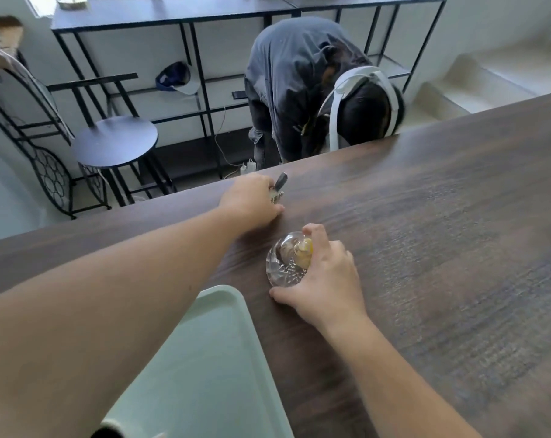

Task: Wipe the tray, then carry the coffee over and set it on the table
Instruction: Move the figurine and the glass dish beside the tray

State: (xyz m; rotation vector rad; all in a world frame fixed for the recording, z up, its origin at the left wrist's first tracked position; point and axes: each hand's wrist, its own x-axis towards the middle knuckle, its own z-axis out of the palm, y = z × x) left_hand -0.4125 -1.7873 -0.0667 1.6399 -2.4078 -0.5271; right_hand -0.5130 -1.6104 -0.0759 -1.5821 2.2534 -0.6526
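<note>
A pale green tray (211,358) lies on the dark wooden table (441,248) near the front, partly under my left forearm. My left hand (252,200) reaches to the table's far edge and is closed on a small metal object with a dark handle (280,182). My right hand (321,279) grips a round cut-glass dish (282,263) standing on the table just beyond the tray's corner; something yellow shows inside it. No coffee is in view.
Behind the table a person in a grey shirt (287,74) bends forward, wearing a white head strap. A round black stool (114,140) and a black metal shelf unit (173,17) stand at the back left. White steps (489,77) rise at right.
</note>
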